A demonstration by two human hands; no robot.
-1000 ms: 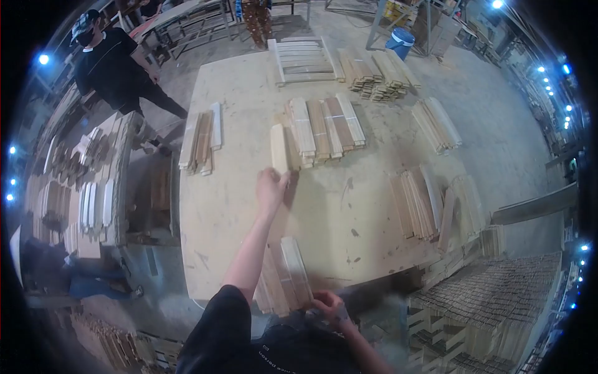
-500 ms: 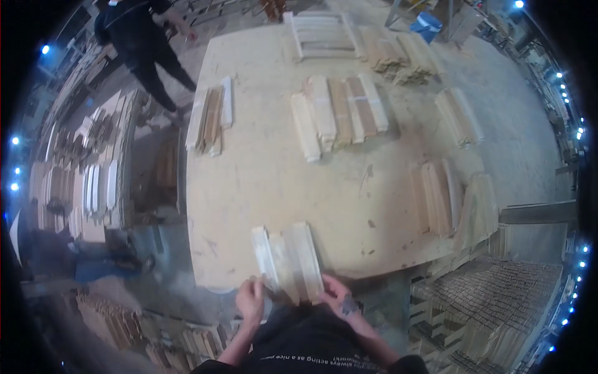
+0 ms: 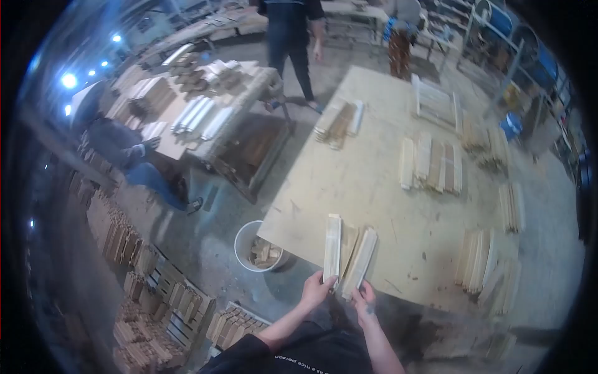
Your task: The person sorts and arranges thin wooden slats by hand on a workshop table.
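At the near edge of the worktable [image 3: 311,206], my left hand [image 3: 319,288] is closed on the lower end of a pale wooden slat [image 3: 333,243], thumb on top. My right hand [image 3: 363,301] grips the lower end of another pale slat [image 3: 363,258], which leans to the right. Between these two lies a third, darker slat [image 3: 349,244], partly covered. The slats fan apart a little, their far ends over the tabletop and their near ends at my hands.
Bundles of slats [image 3: 439,165] lie across the table, with another stack [image 3: 476,258] at the right. A white bucket [image 3: 238,240] of wood offcuts stands by the left corner. One person [image 3: 289,43] stands beyond; another [image 3: 128,146] sits by a second table [image 3: 249,134]. Stacked wood [image 3: 146,330] fills the lower left.
The view has swung to the left, bringing the bucket and second table into sight. The slats at my hands have spread apart, and my left hand has closed on the left one.
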